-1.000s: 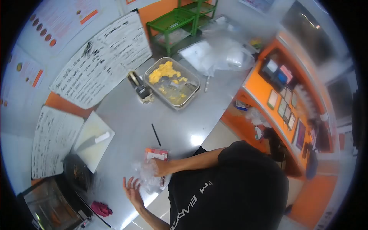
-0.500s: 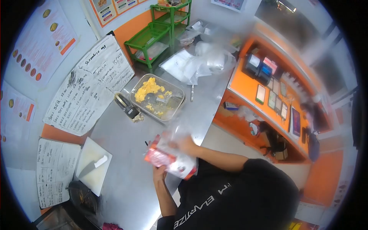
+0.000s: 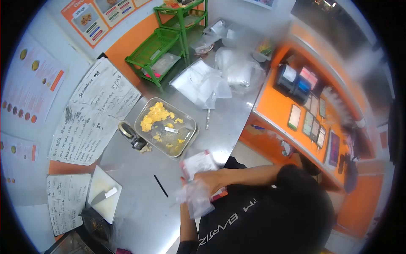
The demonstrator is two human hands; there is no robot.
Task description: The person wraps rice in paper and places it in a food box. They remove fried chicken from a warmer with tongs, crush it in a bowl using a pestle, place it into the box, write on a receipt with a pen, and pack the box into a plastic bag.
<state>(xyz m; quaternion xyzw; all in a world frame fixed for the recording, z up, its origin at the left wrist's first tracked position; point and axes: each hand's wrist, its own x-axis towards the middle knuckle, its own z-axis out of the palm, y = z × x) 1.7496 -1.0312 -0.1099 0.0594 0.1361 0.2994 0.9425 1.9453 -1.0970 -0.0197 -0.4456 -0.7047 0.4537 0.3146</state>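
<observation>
A red-and-white printed packet (image 3: 201,163) is in front of my body, over the near edge of the steel table. Across it lies my right hand (image 3: 210,180), its fingers closed on a clear plastic bag (image 3: 198,201) that is partly blurred. My left forearm (image 3: 188,226) comes up from below; the left hand itself is mostly hidden behind the plastic, so its fingers do not show. A thin black stick-like thing (image 3: 160,186) rests on the table to the left of my hands.
Beyond my hands stands a metal tray (image 3: 186,150) with scrambled egg, beside black-handled tongs (image 3: 136,142). A knife (image 3: 105,194) lies on a white cutting board (image 3: 110,211). Plastic bags (image 3: 198,80) and a green rack (image 3: 148,46) stand farther back. Phones sit on an orange counter (image 3: 270,97).
My right hand and the clear plastic have moved down toward my body, now covering my left hand. The packet has shifted right, and the black stick-like thing shows more fully.
</observation>
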